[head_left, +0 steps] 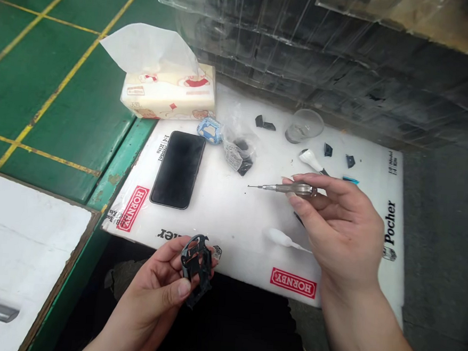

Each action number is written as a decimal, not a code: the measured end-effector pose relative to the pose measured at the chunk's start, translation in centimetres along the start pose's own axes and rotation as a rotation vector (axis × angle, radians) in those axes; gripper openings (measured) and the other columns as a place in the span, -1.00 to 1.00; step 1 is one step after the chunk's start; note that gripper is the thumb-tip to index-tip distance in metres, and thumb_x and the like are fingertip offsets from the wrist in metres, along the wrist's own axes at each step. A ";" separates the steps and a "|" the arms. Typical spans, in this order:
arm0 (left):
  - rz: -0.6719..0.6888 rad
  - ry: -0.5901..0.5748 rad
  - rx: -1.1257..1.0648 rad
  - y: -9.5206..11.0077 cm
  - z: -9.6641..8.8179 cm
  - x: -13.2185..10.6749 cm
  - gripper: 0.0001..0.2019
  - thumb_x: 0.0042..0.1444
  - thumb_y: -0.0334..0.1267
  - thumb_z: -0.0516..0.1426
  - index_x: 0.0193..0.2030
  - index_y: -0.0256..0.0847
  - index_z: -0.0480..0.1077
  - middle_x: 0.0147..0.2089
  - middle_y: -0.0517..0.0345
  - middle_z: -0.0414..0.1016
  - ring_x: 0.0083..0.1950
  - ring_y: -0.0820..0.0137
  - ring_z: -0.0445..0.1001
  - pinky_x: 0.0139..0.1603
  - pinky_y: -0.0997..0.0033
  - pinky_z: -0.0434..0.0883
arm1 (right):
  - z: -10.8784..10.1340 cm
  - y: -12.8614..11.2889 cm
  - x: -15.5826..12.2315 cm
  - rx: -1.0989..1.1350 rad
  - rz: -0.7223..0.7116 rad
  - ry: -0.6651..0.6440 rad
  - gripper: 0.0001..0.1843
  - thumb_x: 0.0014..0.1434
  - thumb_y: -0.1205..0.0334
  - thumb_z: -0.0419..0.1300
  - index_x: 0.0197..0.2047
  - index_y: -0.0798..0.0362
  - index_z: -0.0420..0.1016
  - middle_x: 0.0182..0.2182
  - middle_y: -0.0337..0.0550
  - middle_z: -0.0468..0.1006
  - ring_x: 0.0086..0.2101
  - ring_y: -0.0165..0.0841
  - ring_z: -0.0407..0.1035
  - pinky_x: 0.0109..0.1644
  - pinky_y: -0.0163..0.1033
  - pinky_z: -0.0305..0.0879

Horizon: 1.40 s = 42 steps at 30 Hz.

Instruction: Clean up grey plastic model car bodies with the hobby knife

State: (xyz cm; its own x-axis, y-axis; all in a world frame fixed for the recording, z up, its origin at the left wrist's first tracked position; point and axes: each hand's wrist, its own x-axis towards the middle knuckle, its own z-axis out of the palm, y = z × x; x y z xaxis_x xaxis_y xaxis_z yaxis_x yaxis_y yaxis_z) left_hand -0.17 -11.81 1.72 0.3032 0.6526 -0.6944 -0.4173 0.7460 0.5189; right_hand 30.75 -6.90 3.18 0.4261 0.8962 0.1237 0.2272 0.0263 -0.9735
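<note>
My left hand [156,297] grips a black plastic frame part [199,266] with openings through it, at the near edge of the white board [231,218]. In my right hand [344,231], thumb and fingers pinch a slim metal screwdriver [287,188], its thin tip pointing left over the board. A tiny dark speck shows at the tip, too small to name. Below the screwdriver lies a white bottle [280,236] with a thin nozzle. Beyond it are a white-ended tool [310,158] with a dark handle and small black pieces [328,149].
A black phone [178,169], a tissue pack [169,93], a blue-and-white packet [210,130], a clear bag [239,149] of dark parts and a clear cup [305,126] stand on the board. Plastic-wrapped stacks [306,57] rise behind. At left is a green surface [44,76] with yellow lines.
</note>
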 end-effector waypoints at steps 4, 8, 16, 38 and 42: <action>0.033 -0.054 0.047 0.1 0.0 0.0 -0.33 0.13 -0.18 0.70 0.38 -0.04 0.73 0.27 -0.16 0.87 0.32 0.00 0.84 0.35 0.21 0.71 | -0.7 0.2 0.0 0.044 -0.011 0.021 -0.68 0.42 0.25 0.66 0.17 -0.18 0.82 0.10 -0.15 0.86 0.12 -0.09 0.84 0.33 0.07 0.85; 0.098 -0.163 0.156 0.1 0.7 -0.8 -0.30 0.20 -0.24 0.68 0.45 0.03 0.67 0.35 -0.12 0.83 0.43 -0.08 0.80 0.46 0.13 0.65 | -1.3 -0.1 0.5 0.150 -0.099 0.080 -0.69 0.37 0.19 0.70 0.11 -0.18 0.82 0.02 -0.19 0.86 0.02 -0.13 0.83 0.18 0.05 0.90; 0.425 -0.310 0.135 0.1 2.7 -4.1 -0.77 0.56 -0.30 0.43 0.13 0.00 0.48 0.30 0.08 0.82 0.31 0.13 0.82 0.42 0.06 0.64 | -2.0 -5.4 -2.0 0.294 -0.222 0.082 -0.74 0.37 0.13 0.71 0.09 -0.29 0.90 -0.04 -0.13 0.81 -0.08 -0.12 0.79 -0.01 0.01 0.90; 0.732 -0.196 0.207 -1.9 -3.0 -11.1 -0.87 0.30 -0.28 0.63 -0.07 -0.05 0.88 0.39 -0.11 0.73 0.47 0.06 0.71 0.60 0.06 0.58 | 2.9 -9.6 -15.3 0.479 -0.102 -0.386 -0.64 0.44 0.47 0.61 0.20 -0.07 0.86 0.04 -0.15 0.89 -0.01 -0.25 0.88 0.18 -0.23 0.88; 0.759 -0.173 0.193 -2.2 -3.5 -11.5 -0.89 0.31 -0.27 0.63 -0.10 -0.05 0.88 0.41 -0.09 0.72 0.47 0.06 0.72 0.61 0.05 0.57 | 3.3 -9.9 -15.7 0.482 -0.139 -0.409 -0.61 0.44 0.53 0.57 0.22 -0.05 0.85 0.06 -0.14 0.88 0.00 -0.26 0.87 0.21 -0.21 0.88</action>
State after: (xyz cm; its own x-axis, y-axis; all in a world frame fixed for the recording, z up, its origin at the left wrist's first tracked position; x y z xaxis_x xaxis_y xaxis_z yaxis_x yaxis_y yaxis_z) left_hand -5.75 -21.47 6.83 0.1314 0.9906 -0.0380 -0.4119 0.0894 0.9068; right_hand 18.92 -19.82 10.26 0.0310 0.9640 0.2643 -0.2035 0.2649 -0.9425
